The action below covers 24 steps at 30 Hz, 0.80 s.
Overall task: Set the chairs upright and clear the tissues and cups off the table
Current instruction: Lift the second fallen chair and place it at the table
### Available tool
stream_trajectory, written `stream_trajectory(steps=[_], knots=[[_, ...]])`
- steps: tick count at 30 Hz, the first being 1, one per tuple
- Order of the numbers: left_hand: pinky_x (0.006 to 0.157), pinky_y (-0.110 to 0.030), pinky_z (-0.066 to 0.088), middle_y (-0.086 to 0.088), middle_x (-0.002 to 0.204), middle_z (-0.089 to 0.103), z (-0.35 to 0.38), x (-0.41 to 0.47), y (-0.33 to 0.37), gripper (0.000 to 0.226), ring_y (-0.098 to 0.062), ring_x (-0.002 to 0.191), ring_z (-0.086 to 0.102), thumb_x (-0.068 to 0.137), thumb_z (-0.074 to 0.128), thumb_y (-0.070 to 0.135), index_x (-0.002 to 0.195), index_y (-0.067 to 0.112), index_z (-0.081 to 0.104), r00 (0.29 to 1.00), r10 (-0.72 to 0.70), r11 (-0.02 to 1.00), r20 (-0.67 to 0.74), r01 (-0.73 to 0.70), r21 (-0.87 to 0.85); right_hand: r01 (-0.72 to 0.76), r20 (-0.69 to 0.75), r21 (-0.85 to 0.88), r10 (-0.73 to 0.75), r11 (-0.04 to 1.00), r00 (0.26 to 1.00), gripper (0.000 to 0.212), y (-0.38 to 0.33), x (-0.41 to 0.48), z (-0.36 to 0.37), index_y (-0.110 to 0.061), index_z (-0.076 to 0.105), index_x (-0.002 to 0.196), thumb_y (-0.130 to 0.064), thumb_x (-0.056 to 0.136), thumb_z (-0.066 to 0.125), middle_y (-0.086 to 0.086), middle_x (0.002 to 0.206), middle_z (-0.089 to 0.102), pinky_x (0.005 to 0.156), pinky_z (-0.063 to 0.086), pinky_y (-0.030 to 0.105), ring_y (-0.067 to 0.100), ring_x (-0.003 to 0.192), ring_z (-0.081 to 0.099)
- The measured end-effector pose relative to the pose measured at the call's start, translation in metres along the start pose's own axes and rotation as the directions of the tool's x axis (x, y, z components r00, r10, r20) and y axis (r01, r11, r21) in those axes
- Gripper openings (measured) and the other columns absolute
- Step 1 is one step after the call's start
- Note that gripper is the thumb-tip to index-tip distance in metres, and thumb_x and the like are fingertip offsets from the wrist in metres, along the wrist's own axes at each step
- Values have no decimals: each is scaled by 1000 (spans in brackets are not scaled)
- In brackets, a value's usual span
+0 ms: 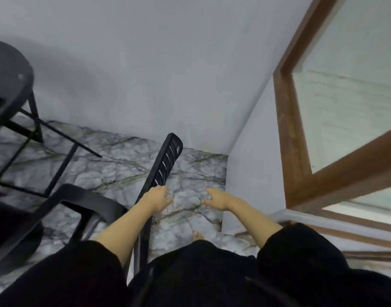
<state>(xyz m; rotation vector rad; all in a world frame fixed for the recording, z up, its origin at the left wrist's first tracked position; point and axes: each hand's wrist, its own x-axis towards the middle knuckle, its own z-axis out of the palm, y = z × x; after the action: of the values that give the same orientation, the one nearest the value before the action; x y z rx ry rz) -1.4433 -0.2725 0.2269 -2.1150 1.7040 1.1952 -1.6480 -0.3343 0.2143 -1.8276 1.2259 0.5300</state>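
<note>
The left hand (158,197) grips the slatted back of a black chair (168,158) above the marble floor (123,169). The right hand (216,199) hangs loose beside it, holding nothing.

Both arms reach forward and down, bare from the elbows, black sleeves (300,247) pushed up. The left hand (158,199) is curled, knuckles up, fingers (168,196) folded around the edge of the black slatted chair back (168,160) it grips. The right hand (217,199) hangs just beside the left, apart from it, palm down, fingers loosely spread and holding nothing. 1 bare foot (197,235) shows below the right hand
</note>
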Motion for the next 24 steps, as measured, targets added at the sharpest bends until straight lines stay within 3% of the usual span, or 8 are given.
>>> stream_trajectory(steps=[4, 9, 19, 24], knots=[[103, -41, 41, -19, 140, 46, -27, 31, -7, 55, -34, 124, 46, 97, 45, 31, 143, 6, 30, 995, -85, 982, -56, 74, -173, 90, 63, -94, -84, 991, 994, 59, -14, 57, -51, -6, 22, 144, -27, 95, 48, 15, 152, 28, 114, 26, 35, 27, 137, 32], [108, -35, 35, -16, 147, 38, -53, 70, -26, 57, -29, 134, 37, 96, 45, 32, 145, 7, 27, 973, -219, 931, -74, 185, -316, 165, 158, -227, -131, 960, 979, 66, -34, 127, -102, -3, 10, 146, -33, 96, 42, 15, 156, 13, 117, 15, 34, 27, 144, 18], [111, -39, 32, -14, 151, 33, -103, 149, -48, 57, -30, 137, 33, 98, 42, 33, 145, 7, 26, 933, -356, 807, -56, 277, -521, 278, 240, -358, -200, 891, 950, 63, -71, 243, -189, -8, 16, 146, -32, 95, 45, 13, 155, 20, 117, 22, 37, 26, 143, 21], [113, -36, 27, -11, 153, 31, -114, 174, -51, 56, -27, 140, 30, 98, 42, 32, 147, 11, 24, 896, -440, 724, -61, 314, -614, 330, 355, -424, -180, 844, 917, 61, -83, 288, -217, -11, 16, 146, -36, 96, 40, 13, 155, 21, 116, 21, 36, 25, 142, 24]])
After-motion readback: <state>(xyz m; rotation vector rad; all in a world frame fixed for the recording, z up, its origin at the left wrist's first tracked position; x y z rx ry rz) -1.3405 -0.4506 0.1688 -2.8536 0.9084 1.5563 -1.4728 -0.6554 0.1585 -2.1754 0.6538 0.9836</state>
